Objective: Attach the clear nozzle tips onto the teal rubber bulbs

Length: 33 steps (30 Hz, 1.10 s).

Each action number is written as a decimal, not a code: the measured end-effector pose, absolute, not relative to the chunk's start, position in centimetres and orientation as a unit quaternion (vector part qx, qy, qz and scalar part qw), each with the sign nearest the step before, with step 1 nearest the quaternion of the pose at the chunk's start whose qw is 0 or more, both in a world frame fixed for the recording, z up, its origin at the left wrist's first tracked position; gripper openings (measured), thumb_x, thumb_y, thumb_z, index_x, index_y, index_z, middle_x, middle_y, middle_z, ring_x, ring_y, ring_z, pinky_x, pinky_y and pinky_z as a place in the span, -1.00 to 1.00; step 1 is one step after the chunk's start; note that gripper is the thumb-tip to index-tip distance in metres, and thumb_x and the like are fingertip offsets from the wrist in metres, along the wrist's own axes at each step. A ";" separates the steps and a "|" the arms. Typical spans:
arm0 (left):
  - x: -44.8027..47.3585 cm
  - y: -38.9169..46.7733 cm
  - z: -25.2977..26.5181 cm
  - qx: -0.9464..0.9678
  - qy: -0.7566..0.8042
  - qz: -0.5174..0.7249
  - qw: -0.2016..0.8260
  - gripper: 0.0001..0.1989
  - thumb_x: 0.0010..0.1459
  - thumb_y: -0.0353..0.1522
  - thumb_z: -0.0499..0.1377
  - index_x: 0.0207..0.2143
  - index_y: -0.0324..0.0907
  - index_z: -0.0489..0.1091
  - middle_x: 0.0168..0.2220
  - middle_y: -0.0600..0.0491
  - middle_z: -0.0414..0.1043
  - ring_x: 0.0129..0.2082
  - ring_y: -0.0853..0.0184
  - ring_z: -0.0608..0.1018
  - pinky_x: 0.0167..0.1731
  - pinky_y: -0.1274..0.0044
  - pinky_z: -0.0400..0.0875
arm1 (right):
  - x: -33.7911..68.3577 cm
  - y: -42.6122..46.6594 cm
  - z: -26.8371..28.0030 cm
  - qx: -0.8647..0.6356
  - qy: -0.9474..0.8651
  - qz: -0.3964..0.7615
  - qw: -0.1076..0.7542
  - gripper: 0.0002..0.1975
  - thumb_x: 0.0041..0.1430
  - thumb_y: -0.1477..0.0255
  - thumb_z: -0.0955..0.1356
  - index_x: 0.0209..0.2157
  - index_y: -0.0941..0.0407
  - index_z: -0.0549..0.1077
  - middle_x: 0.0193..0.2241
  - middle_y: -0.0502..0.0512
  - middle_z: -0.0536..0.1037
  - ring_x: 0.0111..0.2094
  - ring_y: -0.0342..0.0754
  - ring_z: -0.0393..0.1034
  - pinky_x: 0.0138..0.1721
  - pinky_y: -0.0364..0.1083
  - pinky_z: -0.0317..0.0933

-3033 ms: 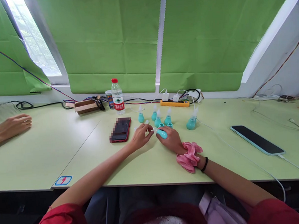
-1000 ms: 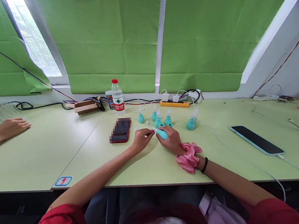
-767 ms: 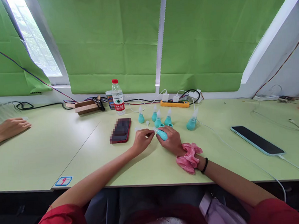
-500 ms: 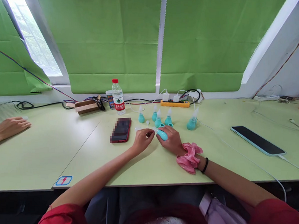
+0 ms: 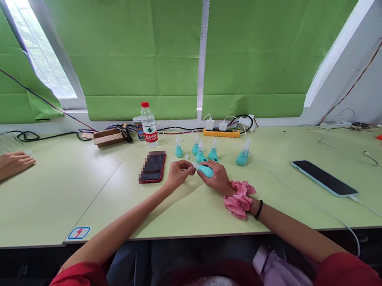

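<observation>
My right hand point(image 5: 216, 176) is closed around the teal bulb of a nasal aspirator point(image 5: 206, 171), whose clear nozzle points left. My left hand point(image 5: 179, 174) is closed in a pinch right at that nozzle's tip; whatever lies between its fingertips is too small to make out. Just beyond my hands stand several more teal bulb aspirators with clear nozzles, among them one aspirator point(image 5: 178, 151) at the left and one aspirator point(image 5: 242, 158) at the right. Two teal bulbs without nozzles, one of them a bulb point(image 5: 215, 159), sit close behind my right hand. A small clear piece point(image 5: 187, 157) lies near my left fingers.
Left of my hands lies a phone point(image 5: 152, 167); another phone point(image 5: 324, 178) charges at the right. A water bottle point(image 5: 149, 126), a cup point(image 5: 139, 128), a cardboard box point(image 5: 109, 138) and a power strip point(image 5: 221, 133) line the back. Another person's hand point(image 5: 14, 163) rests at far left.
My left fingers have come slightly closer to the nozzle, and the clear piece seen beside them earlier is out of sight. The whole view has shifted a little.
</observation>
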<state>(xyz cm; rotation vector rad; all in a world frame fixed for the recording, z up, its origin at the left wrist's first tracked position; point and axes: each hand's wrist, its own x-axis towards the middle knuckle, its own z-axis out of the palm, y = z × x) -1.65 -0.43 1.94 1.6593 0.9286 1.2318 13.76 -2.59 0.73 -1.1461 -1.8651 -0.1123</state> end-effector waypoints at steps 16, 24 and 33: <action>-2.0 -0.1 1.3 0.723 0.367 0.376 0.449 -0.62 0.00 -0.13 0.01 -0.60 -0.29 0.27 -0.70 0.10 0.30 -0.72 0.53 0.31 -0.73 0.70 0.17 | 13.6 -2.9 0.7 -0.439 -0.775 -0.047 0.452 -0.79 -0.04 0.39 0.27 -0.31 0.14 0.37 -0.42 0.10 0.44 -0.36 -0.06 0.32 -0.33 -0.10 0.22; -2.0 -0.4 1.3 0.763 0.359 0.349 0.408 -0.68 0.09 -0.18 -0.10 -0.52 -0.24 0.20 -0.73 0.16 0.25 -0.75 0.55 0.24 -0.74 0.71 0.10 | 13.8 -2.8 0.6 -0.453 -0.767 -0.061 0.450 -0.79 -0.05 0.39 0.27 -0.32 0.14 0.38 -0.41 0.12 0.44 -0.34 -0.04 0.32 -0.31 -0.10 0.20; -1.9 -0.2 2.1 0.694 0.322 0.363 0.532 -0.74 0.01 -0.28 -0.04 -0.65 -0.23 0.09 -0.74 0.15 0.23 -0.77 0.56 0.21 -0.74 0.68 0.07 | 13.9 -2.6 0.9 -0.429 -0.760 0.058 0.485 -0.80 -0.09 0.39 0.30 -0.36 0.15 0.42 -0.41 0.08 0.48 -0.37 -0.07 0.34 -0.30 -0.11 0.19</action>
